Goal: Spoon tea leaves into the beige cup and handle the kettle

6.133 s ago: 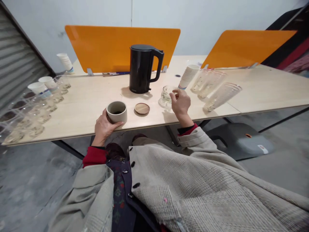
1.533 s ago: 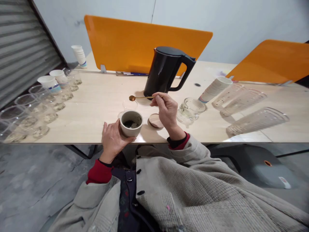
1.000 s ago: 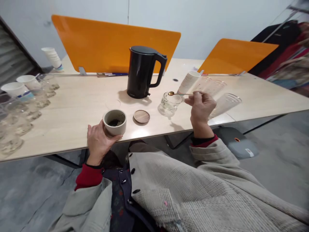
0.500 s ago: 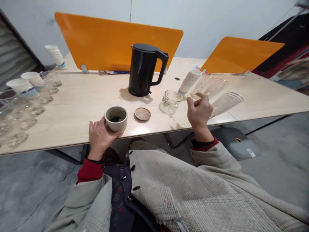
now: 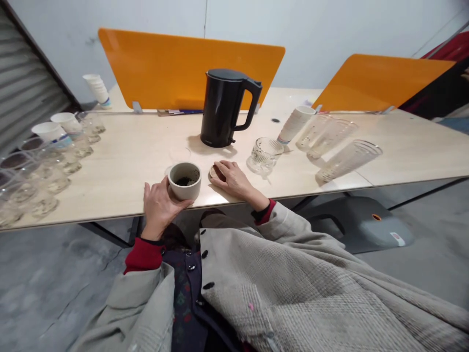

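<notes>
My left hand [image 5: 160, 205] curls around the near left side of a pale ceramic cup [image 5: 191, 191], thumb along its front. Dark leaf-like bits lie at the bottom of the cup, which stands upright near the table's front edge. Just right of it, my right hand [image 5: 234, 181] reaches over a small round wooden lid [image 5: 213, 172], fingers bent over its top and far edge. Most of the lid is hidden under these fingers, and it looks to be still on the table. A clear ribbed glass bowl [image 5: 266, 151] stands right of my right hand.
Behind the cup stands a black electric kettle [image 5: 222, 107], before an orange divider [image 5: 164, 68]. Stacked paper cups [image 5: 296, 124] and stacked clear plastic cups [image 5: 346, 159] are on the right. Several glasses [image 5: 47, 183] and paper cups [image 5: 51, 134] crowd the table's [image 5: 120, 166] left end.
My right hand has come down leftward from above the table near the clear plastic cups onto the wooden lid. My left hand stays on the cup. The view has shifted slightly.
</notes>
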Tool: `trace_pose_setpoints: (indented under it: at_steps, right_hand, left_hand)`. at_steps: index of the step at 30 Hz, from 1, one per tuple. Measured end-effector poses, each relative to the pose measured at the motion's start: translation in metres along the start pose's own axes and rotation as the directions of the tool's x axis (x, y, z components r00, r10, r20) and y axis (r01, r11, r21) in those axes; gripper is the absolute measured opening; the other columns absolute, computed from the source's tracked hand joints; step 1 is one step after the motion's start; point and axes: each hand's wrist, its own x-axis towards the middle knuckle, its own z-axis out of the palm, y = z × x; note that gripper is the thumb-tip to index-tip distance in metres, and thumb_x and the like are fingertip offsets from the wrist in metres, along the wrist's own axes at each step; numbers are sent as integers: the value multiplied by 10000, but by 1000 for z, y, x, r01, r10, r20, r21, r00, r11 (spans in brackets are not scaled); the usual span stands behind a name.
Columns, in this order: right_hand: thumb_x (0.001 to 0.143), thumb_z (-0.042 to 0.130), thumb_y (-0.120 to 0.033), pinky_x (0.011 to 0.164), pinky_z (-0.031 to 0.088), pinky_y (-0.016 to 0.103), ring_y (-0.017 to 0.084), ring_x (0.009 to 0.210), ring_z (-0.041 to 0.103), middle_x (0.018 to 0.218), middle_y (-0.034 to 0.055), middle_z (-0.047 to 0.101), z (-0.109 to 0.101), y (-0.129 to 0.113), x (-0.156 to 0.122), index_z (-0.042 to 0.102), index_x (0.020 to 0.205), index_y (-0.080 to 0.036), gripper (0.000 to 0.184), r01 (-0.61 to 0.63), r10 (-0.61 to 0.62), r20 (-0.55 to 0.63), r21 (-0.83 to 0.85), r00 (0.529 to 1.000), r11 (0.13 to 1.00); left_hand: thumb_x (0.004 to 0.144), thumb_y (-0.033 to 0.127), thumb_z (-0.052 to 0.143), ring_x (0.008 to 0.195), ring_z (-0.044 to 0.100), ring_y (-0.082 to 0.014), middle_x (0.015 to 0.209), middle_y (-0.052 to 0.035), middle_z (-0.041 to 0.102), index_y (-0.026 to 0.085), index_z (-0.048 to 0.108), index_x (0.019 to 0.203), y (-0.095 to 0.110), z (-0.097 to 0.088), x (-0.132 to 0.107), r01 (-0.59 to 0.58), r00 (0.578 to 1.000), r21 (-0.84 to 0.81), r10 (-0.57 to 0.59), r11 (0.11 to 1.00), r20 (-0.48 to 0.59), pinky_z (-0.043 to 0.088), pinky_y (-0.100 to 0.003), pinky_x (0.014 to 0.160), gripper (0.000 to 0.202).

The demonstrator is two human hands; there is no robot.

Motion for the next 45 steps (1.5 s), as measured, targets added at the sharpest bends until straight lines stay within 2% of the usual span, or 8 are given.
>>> trace_pose_setpoints:
  at_steps: [5, 9, 13, 17, 30, 37, 41, 45]
  right_hand:
    - [986, 657, -575, 1150, 491, 604, 374, 1266, 619, 1403, 205, 700, -6, -3, 1, 655, 1471, -194, 617, -26, 56, -162, 181, 985, 983]
    - [1000, 617, -693, 1183, 484, 558, 346, 1351, 610, 1463, 169, 678, -28, -37, 10, 642, 1489, -240, 667, 165, -88, -265, 285, 960, 944]
    - [1003, 618, -705, 1188, 481, 562, 352, 1363, 599, 1495, 171, 651, -42, -81, 22, 615, 1523, -237, 700, 317, -278, -185, 235, 943, 919]
    - [1015, 614, -678, 1178, 468, 586, 365, 1300, 602, 1438, 189, 663, -38, -100, 31, 626, 1509, -206, 684, 359, -353, -67, 122, 933, 925]
    - [1070, 545, -607, 1189, 469, 585, 366, 1291, 542, 1474, 199, 610, -29, -118, 35, 582, 1548, -166, 651, 311, -312, 65, 35, 948, 950]
    - [939, 769, -597, 1095, 552, 632, 397, 1284, 542, 1565, 205, 540, -23, -121, 29, 515, 1610, -191, 824, 238, -242, 88, 54, 966, 970]
    - [916, 799, -540, 1134, 530, 619, 389, 1315, 556, 1508, 186, 576, -21, -104, 27, 549, 1583, -227, 778, 237, -243, 33, 135, 969, 962]
    - [928, 767, -516, 1159, 517, 601, 398, 1330, 587, 1470, 188, 591, -36, -66, 32, 599, 1545, -221, 704, 131, -122, -63, 158, 991, 979]
  left_hand:
    - [737, 810, 779, 1178, 723, -431, 1180, -180, 791, 169, 571, 1446, 3, 0, -1, -9, 1000, -9, 9, 1000, 12, 302, -679, 1290, 978]
    - [736, 787, 803, 1201, 717, -433, 1232, -188, 787, 174, 561, 1471, 5, -1, 0, -11, 1000, -5, 11, 1000, 28, 297, -690, 1292, 986]
    - [752, 775, 800, 1238, 705, -439, 1289, -213, 775, 144, 544, 1496, 4, 0, 0, -23, 999, 1, 23, 1000, 38, 295, -691, 1293, 1009]
    - [764, 780, 782, 1208, 716, -427, 1256, -201, 787, 153, 566, 1472, 3, 1, 0, -21, 999, 1, 21, 1000, 38, 300, -684, 1292, 970]
    - [793, 764, 757, 1196, 726, -394, 1269, -176, 790, 166, 568, 1481, 0, 6, -2, -35, 999, -12, 35, 999, 6, 263, -649, 1324, 931]
    - [836, 754, 726, 1188, 720, -408, 1248, -175, 789, 162, 559, 1514, 2, 4, -4, -62, 998, -33, 63, 998, 6, 263, -692, 1310, 916]
    - [831, 682, 786, 1315, 666, -408, 1367, -176, 760, 190, 524, 1574, -4, 4, -6, -85, 996, -83, 86, 993, 2, 261, -694, 1323, 928]
    - [840, 666, 805, 1396, 619, -379, 1462, -132, 732, 242, 458, 1643, -11, 7, -8, -120, 993, -131, 121, 984, -1, 262, -685, 1338, 972]
